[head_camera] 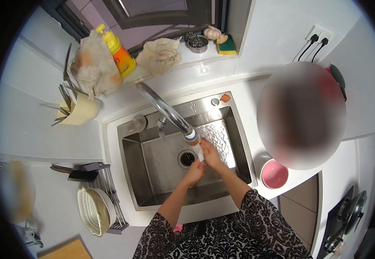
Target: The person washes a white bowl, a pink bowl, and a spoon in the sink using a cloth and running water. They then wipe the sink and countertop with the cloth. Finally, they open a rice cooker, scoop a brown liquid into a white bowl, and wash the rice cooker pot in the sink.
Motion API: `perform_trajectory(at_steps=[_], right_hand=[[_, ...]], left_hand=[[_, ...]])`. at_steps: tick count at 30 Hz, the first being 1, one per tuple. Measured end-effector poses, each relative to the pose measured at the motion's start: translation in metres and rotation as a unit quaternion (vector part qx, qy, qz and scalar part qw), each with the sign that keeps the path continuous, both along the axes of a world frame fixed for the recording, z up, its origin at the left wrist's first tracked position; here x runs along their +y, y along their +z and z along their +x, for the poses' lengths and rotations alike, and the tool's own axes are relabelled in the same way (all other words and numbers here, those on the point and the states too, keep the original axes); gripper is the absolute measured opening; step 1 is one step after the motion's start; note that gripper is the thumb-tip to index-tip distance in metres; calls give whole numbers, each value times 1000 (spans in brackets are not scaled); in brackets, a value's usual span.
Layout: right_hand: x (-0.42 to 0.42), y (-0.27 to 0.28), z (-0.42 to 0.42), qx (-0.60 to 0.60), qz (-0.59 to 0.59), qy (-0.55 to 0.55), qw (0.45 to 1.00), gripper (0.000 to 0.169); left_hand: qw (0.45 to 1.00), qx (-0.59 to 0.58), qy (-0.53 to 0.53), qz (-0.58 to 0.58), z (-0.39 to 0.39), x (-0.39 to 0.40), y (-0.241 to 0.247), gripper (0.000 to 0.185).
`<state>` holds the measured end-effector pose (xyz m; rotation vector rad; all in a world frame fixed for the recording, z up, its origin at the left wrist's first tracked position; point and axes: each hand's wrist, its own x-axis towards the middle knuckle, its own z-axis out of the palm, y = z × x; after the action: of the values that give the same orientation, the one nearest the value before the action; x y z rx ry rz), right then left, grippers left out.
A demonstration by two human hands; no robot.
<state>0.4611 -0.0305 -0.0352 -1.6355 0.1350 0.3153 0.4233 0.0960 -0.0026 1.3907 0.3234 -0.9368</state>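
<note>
Both my hands are over the stainless steel sink (161, 174), beneath the curved chrome faucet (166, 108). The faucet's outlet has a blue ring and an amber tip. Below it runs a white column (198, 152), which looks like flowing water. My right hand (210, 153) lies along the column's right side, fingertips near the outlet. Lower down, my left hand (194, 173) is at the column's bottom end, with its fingers bent. Whether either hand holds something cannot be made out. The drain (187, 159) lies just left of the hands, and wet sheen covers the basin's right side.
A pink bowl (274, 174) stands right of the sink. To the left are a rack with a cleaver (83, 175) and a colander (88, 212). The sill holds a yellow pump bottle (119, 53), cloths (160, 56) and a sponge (227, 46). A large oval area at right is blurred.
</note>
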Motion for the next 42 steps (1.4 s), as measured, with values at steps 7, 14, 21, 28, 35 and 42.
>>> perform_trajectory(at_steps=[7,14,21,28,35,42], right_hand=[[26,11,-24,-103,-167,-10,981,29],[19,30,6,-36,-129,-110,985,31],[16,33,-9,168,253,-117,945,24],[13,65,-20,-172,-159,12,972,33],[23,79,-4,-280,-249,-100,922,27],[29,75,-2,-199,-214,-164,942,26]], left_hand=[[995,-63,-33,74,-1,10,13,13],[827,-503,-67,243,8,44,-22,9],[976,29,158,-146,14,40,-2,10],[995,-39,83,-26,7,23,27,12],[975,-161,88,121,-17,20,-26,10],[972,10,234,-28,-5,-11,44,50]])
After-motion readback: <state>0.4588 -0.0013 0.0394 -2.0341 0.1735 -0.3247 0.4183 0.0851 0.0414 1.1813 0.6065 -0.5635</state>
